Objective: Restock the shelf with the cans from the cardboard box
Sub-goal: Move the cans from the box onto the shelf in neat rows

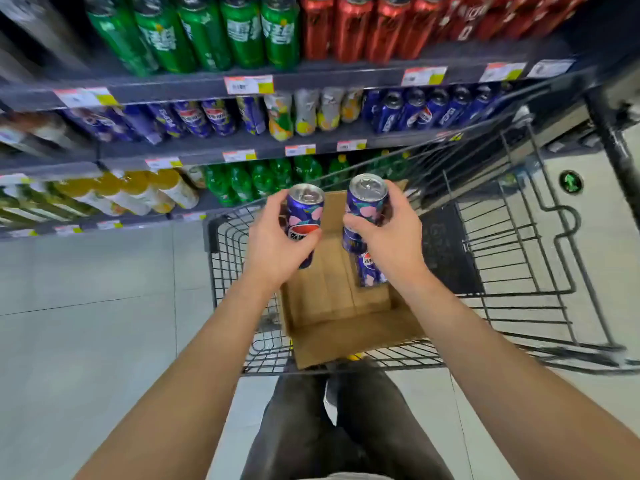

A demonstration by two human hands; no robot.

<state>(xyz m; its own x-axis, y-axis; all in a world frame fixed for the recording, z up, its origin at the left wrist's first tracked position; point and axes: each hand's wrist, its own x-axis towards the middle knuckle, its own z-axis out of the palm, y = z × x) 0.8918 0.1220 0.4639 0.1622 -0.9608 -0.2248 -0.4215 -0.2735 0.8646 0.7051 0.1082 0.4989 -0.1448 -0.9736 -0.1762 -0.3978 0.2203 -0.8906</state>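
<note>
My left hand (pixel 277 244) grips a tall purple can (pixel 306 211) with pink fruit print, held upright above the open cardboard box (pixel 346 330). My right hand (pixel 388 233) grips a second purple can (pixel 367 199) of the same kind, also above the box. One more purple can (pixel 369 271) lies inside the box under my right hand. The box sits in a black wire shopping cart (pixel 519 271). Matching purple cans (pixel 194 117) stand on the middle shelf ahead.
Green cans (pixel 242 32) and red cans (pixel 349 29) fill the top shelf. Blue cans (pixel 426 109) stand right on the middle shelf, green bottles (pixel 263 178) and yellow bottles (pixel 138 192) below. Grey floor tiles (pixel 86 306) lie at left. My legs stand behind the cart.
</note>
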